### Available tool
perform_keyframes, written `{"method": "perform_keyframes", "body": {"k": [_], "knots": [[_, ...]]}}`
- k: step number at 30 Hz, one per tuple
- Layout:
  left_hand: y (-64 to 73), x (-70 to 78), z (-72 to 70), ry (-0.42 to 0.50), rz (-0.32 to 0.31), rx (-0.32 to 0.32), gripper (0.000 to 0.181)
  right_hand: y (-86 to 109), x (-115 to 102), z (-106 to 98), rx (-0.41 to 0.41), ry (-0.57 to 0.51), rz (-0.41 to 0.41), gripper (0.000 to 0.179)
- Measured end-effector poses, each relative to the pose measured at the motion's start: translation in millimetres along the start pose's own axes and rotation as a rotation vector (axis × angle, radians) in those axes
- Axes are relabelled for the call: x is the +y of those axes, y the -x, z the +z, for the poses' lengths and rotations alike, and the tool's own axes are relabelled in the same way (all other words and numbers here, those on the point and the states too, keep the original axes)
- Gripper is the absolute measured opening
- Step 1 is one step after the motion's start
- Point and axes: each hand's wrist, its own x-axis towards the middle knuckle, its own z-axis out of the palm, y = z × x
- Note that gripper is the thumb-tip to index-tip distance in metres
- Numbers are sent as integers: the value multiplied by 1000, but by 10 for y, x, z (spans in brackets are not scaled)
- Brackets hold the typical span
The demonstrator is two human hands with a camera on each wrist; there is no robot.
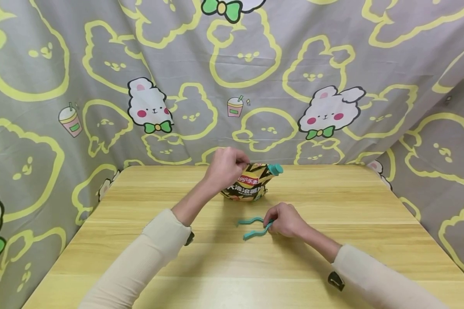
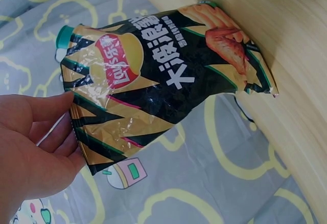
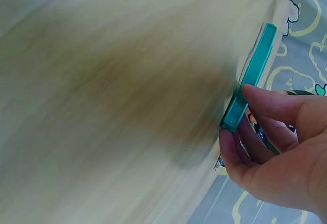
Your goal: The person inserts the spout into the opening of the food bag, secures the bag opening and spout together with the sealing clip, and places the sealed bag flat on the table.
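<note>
A gold and black Lay's chip bag (image 1: 251, 182) stands at the back of the table, with a teal screw-cap-like piece (image 1: 275, 169) on its top right corner. My left hand (image 1: 225, 168) pinches the top edge of the bag; in the left wrist view the thumb and fingers lie along the crimped end of the bag (image 2: 153, 75). In front of the bag, my right hand (image 1: 288, 219) holds a teal bag clip (image 1: 255, 233). The clip's two wavy arms spread apart, pointing left. From the right wrist, the clip (image 3: 254, 75) shows edge-on between thumb and fingers.
A light wooden table (image 1: 170, 274) spreads beneath both hands. Behind it and at its sides hangs a grey curtain (image 1: 193, 64) printed with yellow outlines and white rabbits. The bag stands near the table's back edge, close to the curtain.
</note>
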Motion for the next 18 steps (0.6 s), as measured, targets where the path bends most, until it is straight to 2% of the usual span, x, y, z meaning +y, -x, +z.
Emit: {"method": "perform_keyframes", "body": {"k": [11, 18], "knots": [[-10, 0, 4, 3, -15, -2, 30, -5, 13, -163, 18, -16, 42, 21], [-10, -6, 4, 2, -20, -6, 30, -22, 6, -360, 46, 20, 47, 19]]}}
